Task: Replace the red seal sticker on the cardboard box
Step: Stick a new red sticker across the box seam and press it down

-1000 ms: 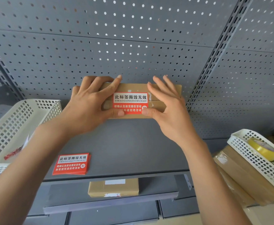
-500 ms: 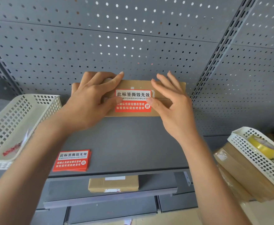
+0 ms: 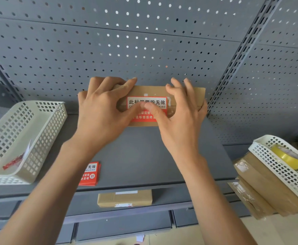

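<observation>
A flat brown cardboard box (image 3: pixel 155 90) lies at the back of the grey shelf (image 3: pixel 139 161), against the pegboard wall. A red and white seal sticker (image 3: pixel 159 102) is stuck across its front. My left hand (image 3: pixel 102 114) grips the box's left end, its thumb lying on the sticker's middle. My right hand (image 3: pixel 181 117) holds the right end, with fingers over the top edge and its thumb on the sticker next to the left thumb. Both thumbs hide part of the print.
A stack of spare red stickers (image 3: pixel 90 174) lies near the shelf's front edge. A white basket (image 3: pixel 44 121) with peeled sticker scraps stands at the left. At the right, a white basket (image 3: pixel 275 167) with yellow tape sits on brown boxes. Another cardboard box (image 3: pixel 124 198) lies on the lower shelf.
Both thumbs have slid inward from the sticker's sides and now meet at its middle. The box and sticker stay in place.
</observation>
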A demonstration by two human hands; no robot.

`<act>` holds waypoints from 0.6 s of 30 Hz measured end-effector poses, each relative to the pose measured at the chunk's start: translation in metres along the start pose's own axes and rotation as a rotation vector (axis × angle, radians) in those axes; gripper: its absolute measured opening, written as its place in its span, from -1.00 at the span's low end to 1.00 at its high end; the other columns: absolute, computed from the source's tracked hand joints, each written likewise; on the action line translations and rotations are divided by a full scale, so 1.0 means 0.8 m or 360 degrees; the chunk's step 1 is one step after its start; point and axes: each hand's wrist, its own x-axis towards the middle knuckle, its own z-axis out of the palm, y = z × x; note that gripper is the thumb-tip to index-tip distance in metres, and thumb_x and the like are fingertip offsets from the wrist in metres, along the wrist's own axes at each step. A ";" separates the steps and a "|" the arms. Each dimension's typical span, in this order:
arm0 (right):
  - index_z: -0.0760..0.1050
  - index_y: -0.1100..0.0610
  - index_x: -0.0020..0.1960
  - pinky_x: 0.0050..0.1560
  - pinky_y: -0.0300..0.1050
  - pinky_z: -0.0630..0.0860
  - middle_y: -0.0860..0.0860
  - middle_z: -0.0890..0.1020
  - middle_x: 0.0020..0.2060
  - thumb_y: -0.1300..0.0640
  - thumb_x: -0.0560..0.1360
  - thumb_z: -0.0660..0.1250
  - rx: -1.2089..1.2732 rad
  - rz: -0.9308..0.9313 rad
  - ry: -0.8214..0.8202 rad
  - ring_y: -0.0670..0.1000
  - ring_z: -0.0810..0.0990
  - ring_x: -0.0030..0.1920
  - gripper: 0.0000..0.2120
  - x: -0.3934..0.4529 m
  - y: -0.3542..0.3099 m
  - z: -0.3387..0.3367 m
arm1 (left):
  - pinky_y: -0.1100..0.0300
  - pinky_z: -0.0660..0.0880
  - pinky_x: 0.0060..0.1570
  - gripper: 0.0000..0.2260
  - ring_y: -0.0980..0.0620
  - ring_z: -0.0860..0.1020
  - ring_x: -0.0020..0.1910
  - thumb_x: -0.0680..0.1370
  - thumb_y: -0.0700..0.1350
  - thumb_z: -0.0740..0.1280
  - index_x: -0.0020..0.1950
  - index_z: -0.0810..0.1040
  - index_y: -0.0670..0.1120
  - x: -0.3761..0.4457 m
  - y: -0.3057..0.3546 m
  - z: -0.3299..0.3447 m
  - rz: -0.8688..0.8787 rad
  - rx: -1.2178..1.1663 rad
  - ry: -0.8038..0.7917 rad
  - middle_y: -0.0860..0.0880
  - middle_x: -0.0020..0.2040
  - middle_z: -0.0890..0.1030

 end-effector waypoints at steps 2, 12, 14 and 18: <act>0.55 0.07 0.23 0.47 0.14 0.01 -0.09 0.53 0.41 -0.21 0.48 0.42 0.0057 0.0034 0.0009 0.00 0.30 0.56 -0.54 0.002 0.002 0.000 | -0.12 0.32 0.12 -0.41 -0.09 0.38 0.30 0.50 0.39 0.24 0.47 0.49 0.18 0.001 -0.003 -0.002 0.0019 -0.0021 -0.0034 0.14 0.27 0.56; 0.58 0.02 0.25 0.57 0.13 -0.04 -0.16 0.51 0.42 0.09 0.55 0.41 0.0309 0.0110 -0.0110 -0.15 0.24 0.57 -0.73 0.004 0.016 -0.016 | -0.05 0.21 0.12 -0.48 -0.04 0.29 0.32 0.60 0.18 0.18 0.57 0.35 0.15 -0.002 -0.016 -0.010 0.0182 -0.0059 -0.0178 0.12 0.37 0.48; 0.58 0.03 0.26 0.54 -0.14 -0.11 -0.20 0.50 0.41 0.13 0.56 0.41 0.0318 0.0091 -0.0115 -0.14 0.24 0.57 -0.73 0.002 0.015 -0.018 | -0.06 0.22 0.13 -0.47 -0.04 0.28 0.32 0.60 0.18 0.15 0.58 0.34 0.15 -0.004 -0.017 -0.012 0.0185 -0.0059 -0.0196 0.13 0.38 0.47; 0.57 0.01 0.31 0.38 -0.45 -0.26 -0.23 0.46 0.42 0.15 0.59 0.37 0.0298 0.0087 -0.0169 -0.17 0.20 0.57 -0.70 -0.005 0.014 -0.024 | -0.04 0.22 0.11 -0.45 -0.04 0.27 0.30 0.60 0.20 0.10 0.59 0.33 0.14 -0.011 -0.018 -0.014 0.0209 -0.0041 -0.0201 0.11 0.38 0.48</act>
